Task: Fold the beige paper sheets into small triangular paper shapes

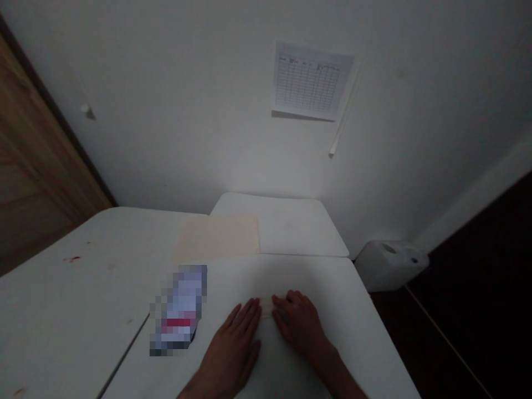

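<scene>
A small, pale, flat piece [266, 308], perhaps folded cloth or paper, lies on the white table between my hands. My left hand [235, 346] rests on the tabletop, its fingers stretched out flat with their tips along the piece's left edge. At the other end, the bent fingers and thumb of my right hand [297, 321] close on the piece's right edge. Part of it is hidden beneath the fingers. Left of my hands is a phone-like object [180, 310] with a blurred-out screen.
A beige cloth [218, 238] lies flat toward the back of the white table [137, 238]. A printed sheet [311, 80] hangs on the wall. On the floor to the right stands a white plastic container [386, 266]. Wooden panelling [37, 138] borders the left side.
</scene>
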Demonstrator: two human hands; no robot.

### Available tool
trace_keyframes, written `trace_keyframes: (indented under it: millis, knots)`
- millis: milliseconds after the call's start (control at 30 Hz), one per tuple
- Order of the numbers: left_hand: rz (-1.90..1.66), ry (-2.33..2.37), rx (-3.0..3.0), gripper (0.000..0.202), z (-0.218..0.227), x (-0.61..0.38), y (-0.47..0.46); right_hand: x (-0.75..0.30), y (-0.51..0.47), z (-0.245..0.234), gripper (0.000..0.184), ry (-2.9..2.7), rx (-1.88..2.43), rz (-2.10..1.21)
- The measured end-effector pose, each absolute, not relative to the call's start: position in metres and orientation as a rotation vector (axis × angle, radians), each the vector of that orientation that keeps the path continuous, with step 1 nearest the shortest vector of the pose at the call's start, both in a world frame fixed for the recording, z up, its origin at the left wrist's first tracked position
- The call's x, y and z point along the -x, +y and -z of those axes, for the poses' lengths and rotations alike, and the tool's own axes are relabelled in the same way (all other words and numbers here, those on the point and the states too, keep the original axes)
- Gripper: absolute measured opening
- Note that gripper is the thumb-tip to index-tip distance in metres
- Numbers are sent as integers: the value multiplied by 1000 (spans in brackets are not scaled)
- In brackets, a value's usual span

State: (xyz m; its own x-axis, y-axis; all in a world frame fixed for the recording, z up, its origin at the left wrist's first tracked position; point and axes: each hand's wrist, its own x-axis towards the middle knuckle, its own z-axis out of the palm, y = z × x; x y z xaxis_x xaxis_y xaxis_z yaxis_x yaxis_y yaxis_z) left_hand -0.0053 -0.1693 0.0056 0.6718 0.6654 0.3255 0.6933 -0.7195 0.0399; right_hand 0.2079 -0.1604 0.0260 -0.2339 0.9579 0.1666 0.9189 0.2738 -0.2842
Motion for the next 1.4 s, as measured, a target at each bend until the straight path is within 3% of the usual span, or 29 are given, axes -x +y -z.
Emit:
trace_keyframes:
  millis: [1133,1400]
  knots:
    - [557,-1263,2582,54,6,-2,-171,-219,-173,-13,36,-2019,1889,-22]
    - [634,-1373,2616,41,3,-8,-155,-225,-172,-10,35,-1973,1826,-90]
